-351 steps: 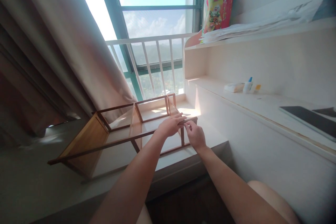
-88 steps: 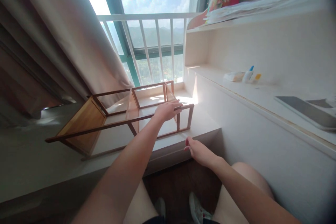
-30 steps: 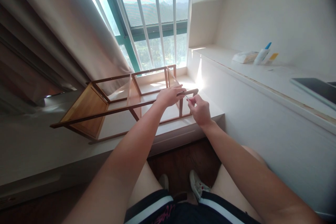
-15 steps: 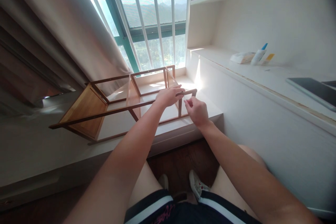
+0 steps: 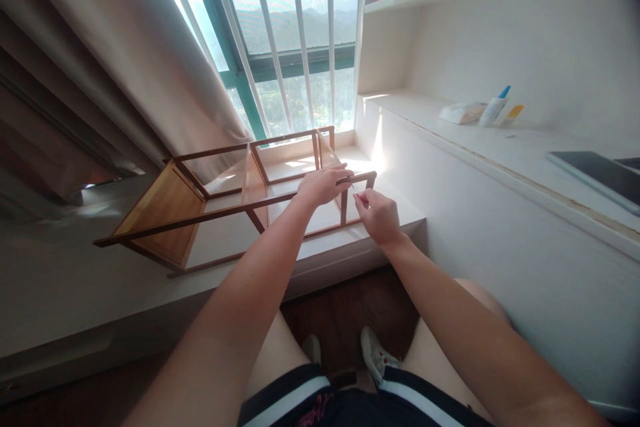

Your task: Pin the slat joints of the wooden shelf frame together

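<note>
A brown wooden shelf rack (image 5: 200,219) lies on its side on the white window ledge. My left hand (image 5: 323,185) rests over its near upper rail toward the right end, fingers closed around the wood. Just to the right, my right hand (image 5: 377,213) is closed in a pinch on a thin metal rod, like a hex key (image 5: 354,188). The rod's tip points up at the rail beside my left fingertips. Whether it sits in a screw or hole is too small to tell.
A white desk (image 5: 530,140) on the right holds a tablet (image 5: 595,177), a white tube with a blue cap (image 5: 494,110) and a tissue pack (image 5: 463,113). A curtain (image 5: 150,60) hangs at left; white railings (image 5: 305,47) stand before the window.
My right hand has shifted very slightly, and the metal rod shows at a slightly different angle. My left hand and the rack stay in place.
</note>
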A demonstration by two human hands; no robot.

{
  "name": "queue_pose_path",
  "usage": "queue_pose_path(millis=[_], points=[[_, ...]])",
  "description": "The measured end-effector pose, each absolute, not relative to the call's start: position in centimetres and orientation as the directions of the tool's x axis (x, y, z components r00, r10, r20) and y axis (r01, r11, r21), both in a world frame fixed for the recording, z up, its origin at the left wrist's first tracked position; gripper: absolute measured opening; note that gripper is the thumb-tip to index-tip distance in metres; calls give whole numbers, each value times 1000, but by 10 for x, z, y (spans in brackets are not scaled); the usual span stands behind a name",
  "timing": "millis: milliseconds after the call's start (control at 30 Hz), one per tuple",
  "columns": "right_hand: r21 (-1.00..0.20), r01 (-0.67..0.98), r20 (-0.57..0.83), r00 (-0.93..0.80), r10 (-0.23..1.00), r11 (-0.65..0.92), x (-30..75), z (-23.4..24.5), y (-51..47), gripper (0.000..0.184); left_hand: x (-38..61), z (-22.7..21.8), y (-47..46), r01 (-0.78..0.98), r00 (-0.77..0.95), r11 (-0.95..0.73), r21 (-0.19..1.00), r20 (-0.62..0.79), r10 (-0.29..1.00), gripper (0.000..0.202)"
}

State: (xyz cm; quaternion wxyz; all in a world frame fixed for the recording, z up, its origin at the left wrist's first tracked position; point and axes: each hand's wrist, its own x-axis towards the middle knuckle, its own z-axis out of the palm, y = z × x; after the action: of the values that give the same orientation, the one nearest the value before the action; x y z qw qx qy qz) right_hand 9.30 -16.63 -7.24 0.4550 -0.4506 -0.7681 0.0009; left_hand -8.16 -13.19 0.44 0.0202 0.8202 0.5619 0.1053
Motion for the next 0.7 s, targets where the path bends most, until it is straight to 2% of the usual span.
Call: queue_pose_path(millis=[700], points=[[-319,729,702,-247,668,606,95,-70,-163,30,-81,3,-130,922,336,-357,153,148,930,35]])
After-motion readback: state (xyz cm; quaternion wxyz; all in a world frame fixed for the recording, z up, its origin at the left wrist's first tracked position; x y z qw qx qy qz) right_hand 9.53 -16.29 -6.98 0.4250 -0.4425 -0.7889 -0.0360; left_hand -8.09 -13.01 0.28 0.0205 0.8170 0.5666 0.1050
